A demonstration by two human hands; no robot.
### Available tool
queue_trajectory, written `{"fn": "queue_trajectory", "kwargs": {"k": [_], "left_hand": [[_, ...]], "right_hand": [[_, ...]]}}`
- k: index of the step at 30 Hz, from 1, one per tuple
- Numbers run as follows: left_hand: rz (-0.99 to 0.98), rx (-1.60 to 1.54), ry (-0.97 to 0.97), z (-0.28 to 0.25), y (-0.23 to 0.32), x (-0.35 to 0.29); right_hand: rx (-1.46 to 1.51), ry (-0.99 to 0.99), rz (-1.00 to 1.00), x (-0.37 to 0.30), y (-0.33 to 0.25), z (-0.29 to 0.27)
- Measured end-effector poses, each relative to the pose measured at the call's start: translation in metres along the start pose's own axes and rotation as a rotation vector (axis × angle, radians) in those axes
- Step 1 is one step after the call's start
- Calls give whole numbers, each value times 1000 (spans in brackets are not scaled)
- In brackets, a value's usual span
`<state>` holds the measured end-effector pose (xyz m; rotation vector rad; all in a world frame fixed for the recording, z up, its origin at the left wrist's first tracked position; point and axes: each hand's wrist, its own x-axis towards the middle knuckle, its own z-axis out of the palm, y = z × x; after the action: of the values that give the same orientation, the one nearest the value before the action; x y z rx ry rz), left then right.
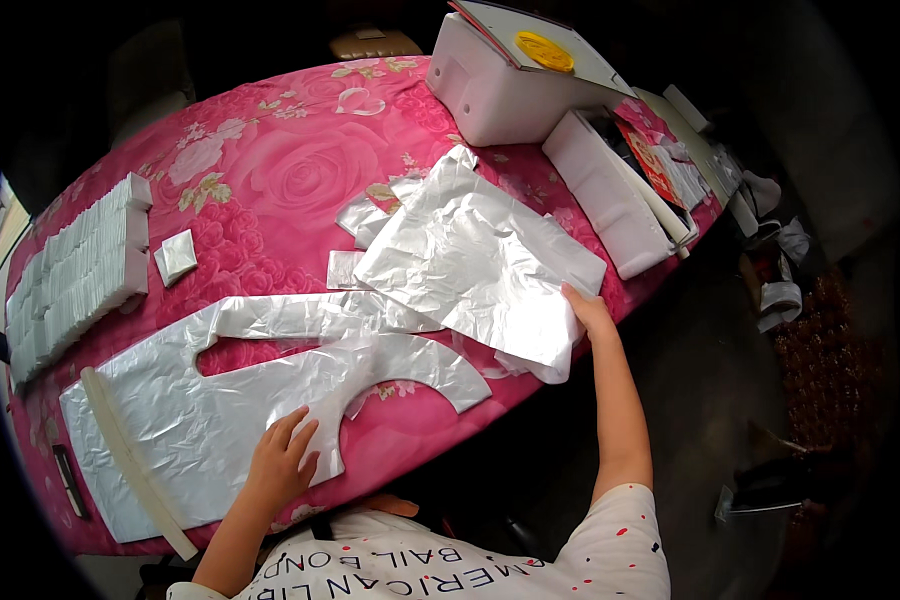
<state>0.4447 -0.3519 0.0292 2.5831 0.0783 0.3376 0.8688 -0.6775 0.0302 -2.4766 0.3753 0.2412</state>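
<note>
A thin white plastic sheet with curved cut-outs, like a vest-type bag or apron (185, 400), lies spread flat at the near left of the table. Over its near part is my left hand (285, 455), fingers apart and nothing held; whether the fingertips touch the plastic I cannot tell. To the right, my right hand (588, 310) grips the right edge of a crumpled white plastic sheet (460, 250), thumb on top and the other fingers partly hidden. That sheet lies on other folded white plastic pieces (362, 218) and hangs over the table's near edge.
A pale flat strip (135, 462) lies across the spread plastic. Rows of folded white packets (80, 270) stand at left, near a single packet (175, 257). Foam boxes (500, 95) stand far right, one topped by a yellow coil (544, 51). Pink floral cloth (300, 170) covers the table.
</note>
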Motion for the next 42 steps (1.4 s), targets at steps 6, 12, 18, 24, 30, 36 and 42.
{"fn": "queue_trajectory", "kwargs": {"k": [6, 12, 18, 24, 30, 36, 42], "left_hand": [[14, -6, 6, 8, 9, 7], [-23, 26, 21, 11, 6, 9], [-38, 27, -6, 15, -5, 18], [-134, 47, 21, 16, -21, 20], [-221, 65, 71, 7, -19, 8], [-273, 95, 113, 0, -18, -11], [-278, 95, 88, -10, -12, -24]], "right_hand": [[129, 158, 71, 31, 13, 34], [378, 15, -513, 16, 0, -3], [283, 80, -817, 15, -107, -134], [-508, 658, -472, 98, -192, -242], [-902, 449, -104, 148, -146, -170], [-814, 644, -352, 140, -120, -130], [-354, 210, -1212, 15, -92, -2]]}}
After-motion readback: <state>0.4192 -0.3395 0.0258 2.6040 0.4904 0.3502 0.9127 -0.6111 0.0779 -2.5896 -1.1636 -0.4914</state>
